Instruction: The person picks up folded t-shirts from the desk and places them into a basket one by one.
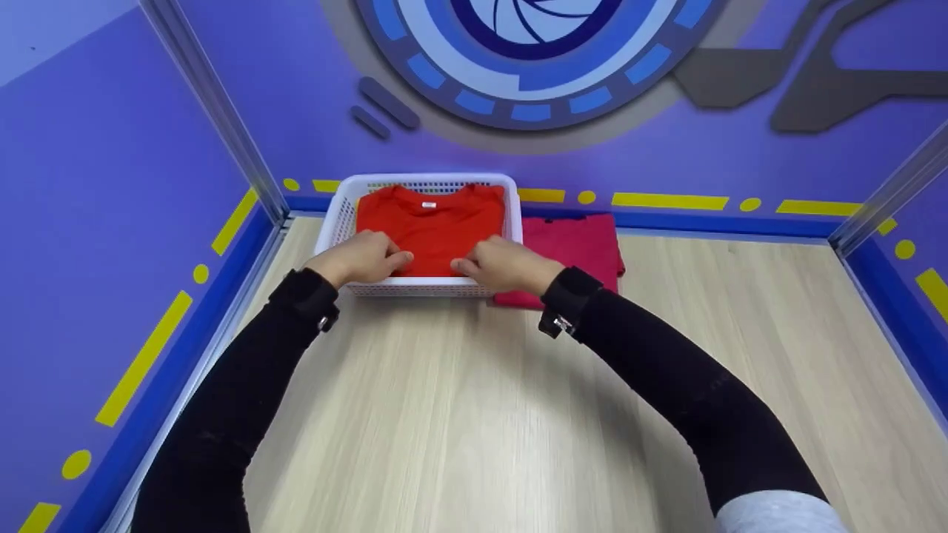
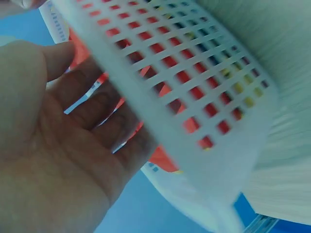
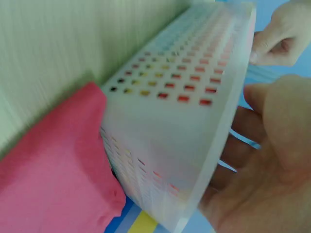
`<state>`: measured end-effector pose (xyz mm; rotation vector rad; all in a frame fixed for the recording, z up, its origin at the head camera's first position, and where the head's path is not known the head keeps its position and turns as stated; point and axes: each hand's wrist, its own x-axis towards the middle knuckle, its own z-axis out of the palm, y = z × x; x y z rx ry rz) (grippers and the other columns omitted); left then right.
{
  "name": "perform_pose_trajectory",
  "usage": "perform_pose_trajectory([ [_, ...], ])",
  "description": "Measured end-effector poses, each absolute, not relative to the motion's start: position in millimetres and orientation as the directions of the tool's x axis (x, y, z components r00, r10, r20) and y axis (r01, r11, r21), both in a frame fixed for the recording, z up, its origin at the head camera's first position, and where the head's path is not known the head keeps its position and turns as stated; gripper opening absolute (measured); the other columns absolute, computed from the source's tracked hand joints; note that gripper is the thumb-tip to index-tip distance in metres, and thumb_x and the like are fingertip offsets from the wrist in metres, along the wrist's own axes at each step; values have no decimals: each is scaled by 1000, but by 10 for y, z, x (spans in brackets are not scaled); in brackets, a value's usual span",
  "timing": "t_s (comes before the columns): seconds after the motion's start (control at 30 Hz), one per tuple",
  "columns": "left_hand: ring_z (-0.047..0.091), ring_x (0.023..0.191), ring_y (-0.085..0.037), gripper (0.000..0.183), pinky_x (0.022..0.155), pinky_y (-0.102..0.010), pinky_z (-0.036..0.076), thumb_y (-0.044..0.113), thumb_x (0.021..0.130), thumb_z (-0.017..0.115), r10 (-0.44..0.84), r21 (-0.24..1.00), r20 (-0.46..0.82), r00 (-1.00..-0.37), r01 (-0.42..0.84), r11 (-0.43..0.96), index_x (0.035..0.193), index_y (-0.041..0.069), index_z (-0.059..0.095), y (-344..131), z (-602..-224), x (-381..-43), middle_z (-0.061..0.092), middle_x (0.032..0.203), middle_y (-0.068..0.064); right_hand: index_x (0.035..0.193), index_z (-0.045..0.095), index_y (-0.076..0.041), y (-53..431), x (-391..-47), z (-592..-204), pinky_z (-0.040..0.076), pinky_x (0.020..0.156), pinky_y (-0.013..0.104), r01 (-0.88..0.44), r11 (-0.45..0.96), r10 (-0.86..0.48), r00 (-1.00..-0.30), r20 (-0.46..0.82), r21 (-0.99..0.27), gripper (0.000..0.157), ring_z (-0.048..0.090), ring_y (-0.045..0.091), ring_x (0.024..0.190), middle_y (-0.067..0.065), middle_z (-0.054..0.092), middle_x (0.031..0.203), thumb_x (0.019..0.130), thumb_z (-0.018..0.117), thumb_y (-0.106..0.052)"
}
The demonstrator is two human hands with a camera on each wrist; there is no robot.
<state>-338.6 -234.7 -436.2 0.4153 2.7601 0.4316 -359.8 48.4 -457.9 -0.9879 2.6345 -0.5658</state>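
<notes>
A white perforated basket (image 1: 426, 291) stands by the back wall, holding a folded red T-shirt (image 1: 437, 229) with its collar toward the wall. My left hand (image 1: 363, 257) reaches over the front rim near the left corner. In the left wrist view, its slightly bent fingers (image 2: 99, 104) extend inside the basket, beside the shirt. My right hand (image 1: 511, 265) does likewise near the right corner, its fingers (image 3: 238, 145) inside the rim in the right wrist view. Both thumbs point inward above the shirt. The fingertips are hidden, so their contact with the cloth cannot be told.
A folded pinkish-red garment (image 1: 574, 252) lies on the wooden table (image 1: 459, 414), against the basket's right side. Yellow and dark cloth (image 2: 238, 87) shows through the lower basket holes. Blue-purple panels (image 1: 148, 185) enclose the table at the back and sides.
</notes>
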Motion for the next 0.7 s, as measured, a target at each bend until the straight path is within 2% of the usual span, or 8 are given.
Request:
perform_pose_trajectory([
  [0.1, 43, 63, -20, 61, 77, -40, 42, 51, 117, 47, 307, 360, -275, -911, 199, 911, 66, 18, 54, -2369, -4439, -3338, 37, 61, 3, 72, 59, -16, 486, -3544, -4614, 50, 75, 38, -551, 725, -662, -723, -197, -413, 61, 48, 18, 59, -4, 37, 62, 116, 46, -56],
  [0.2, 48, 67, -22, 65, 82, -42, 44, 60, 117, 38, 280, 364, -282, -918, 168, 916, 70, 18, 51, -2351, -4488, -3293, 38, 66, 1, 79, 68, -12, 499, -3514, -4661, 54, 84, 42, -540, 747, -646, -728, -230, -387, 69, 58, 21, 63, -3, 42, 61, 115, 40, -64],
  [0.27, 50, 69, -24, 66, 84, -43, 45, 62, 116, 35, 263, 368, -263, -928, 155, 917, 72, 17, 52, -2297, -4488, -3249, 38, 67, 0, 81, 70, -11, 522, -3497, -4690, 54, 83, 43, -548, 741, -650, -731, -208, -387, 70, 61, 22, 64, -2, 44, 61, 115, 40, -64],
  [0.4, 53, 68, -24, 58, 78, -42, 47, 53, 116, 47, 278, 416, -99, -955, 214, 884, 77, 13, 65, -2075, -4424, -3104, 42, 67, -1, 80, 66, -12, 618, -3447, -4710, 51, 74, 37, -616, 669, -685, -728, -23, -417, 52, 55, 18, 66, -3, 45, 65, 116, 52, -47],
  [0.47, 57, 70, -22, 46, 77, -40, 50, 44, 115, 57, 297, 451, 32, -954, 279, 848, 87, 12, 75, -1928, -4393, -3012, 53, 71, -1, 84, 69, -12, 699, -3408, -4685, 50, 70, 33, -647, 625, -681, -726, 100, -437, 40, 54, 16, 69, -3, 50, 70, 115, 59, -36],
  [0.53, 64, 79, -21, 34, 82, -39, 56, 37, 112, 64, 308, 488, 153, -939, 342, 803, 101, 11, 82, -1776, -4369, -2916, 66, 82, -1, 90, 75, -12, 802, -3361, -4636, 51, 70, 30, -659, 590, -651, -730, 208, -466, 31, 56, 15, 71, -2, 57, 74, 113, 62, -27],
  [0.6, 71, 92, -22, 26, 92, -41, 60, 32, 110, 68, 308, 512, 260, -915, 401, 760, 112, 11, 84, -1623, -4351, -2827, 77, 97, -3, 95, 79, -9, 926, -3318, -4576, 53, 70, 30, -653, 574, -602, -745, 287, -494, 27, 59, 16, 73, 1, 65, 79, 112, 62, -22],
  [0.7, 75, 104, -24, 23, 102, -44, 60, 26, 109, 70, 320, 521, 379, -868, 486, 701, 116, 10, 84, -1376, -4340, -2705, 82, 109, -5, 100, 81, -6, 1149, -3284, -4513, 56, 72, 35, -618, 590, -528, -782, 330, -520, 25, 63, 21, 75, 7, 71, 84, 110, 62, -19],
])
